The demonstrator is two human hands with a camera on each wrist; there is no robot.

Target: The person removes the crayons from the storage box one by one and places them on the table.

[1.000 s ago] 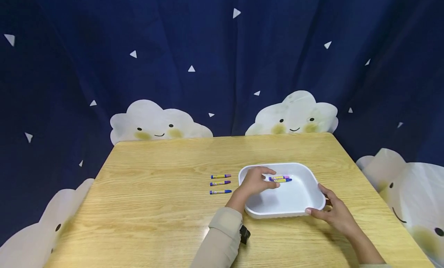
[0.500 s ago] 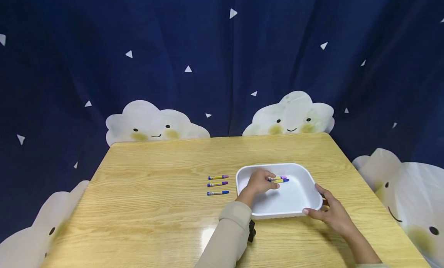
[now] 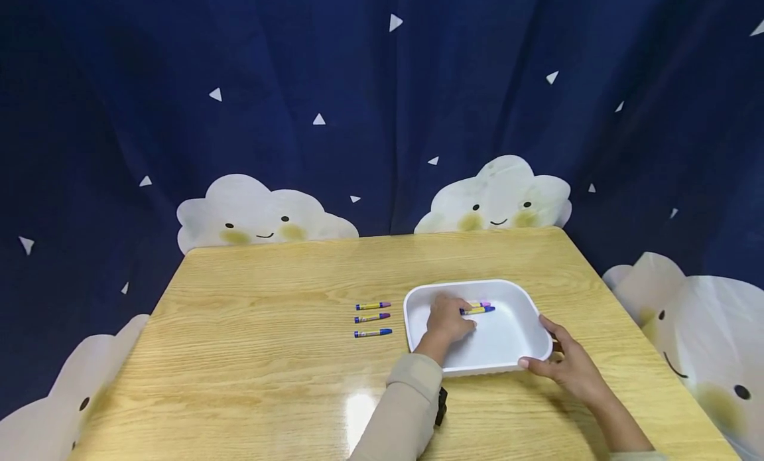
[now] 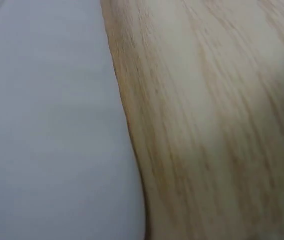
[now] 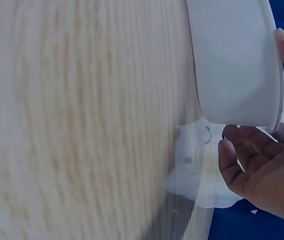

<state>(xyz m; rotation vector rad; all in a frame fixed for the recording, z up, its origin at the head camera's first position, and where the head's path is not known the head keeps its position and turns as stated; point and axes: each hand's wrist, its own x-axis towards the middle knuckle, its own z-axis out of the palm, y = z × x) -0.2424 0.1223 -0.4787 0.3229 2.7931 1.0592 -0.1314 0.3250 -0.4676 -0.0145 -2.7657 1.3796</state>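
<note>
In the head view a white plastic tray (image 3: 495,338) stands on the wooden table. My left hand (image 3: 449,318) reaches into it, at the left ends of two crayons lying on its bottom: one blue with a yellow label (image 3: 479,310), the other pink-tipped (image 3: 485,304). The fingertips are partly hidden, so whether they pinch a crayon cannot be told. At the tray's near right corner my right hand (image 3: 567,363) grips it, thumb on the rim and fingers outside. The right wrist view shows this hand (image 5: 271,165) at the tray's wall (image 5: 236,65).
Left of the tray three crayons lie in a column on the table (image 3: 251,355): a pinkish one (image 3: 373,306), a purple one (image 3: 372,318) and a blue one (image 3: 373,333). Behind the table hangs a dark blue curtain (image 3: 268,63) with cloud shapes.
My left hand has moved right, deeper into the tray and up to the crayons, its finger and thumb less spread. My right hand keeps its grip. The whole view has shifted slightly.
</note>
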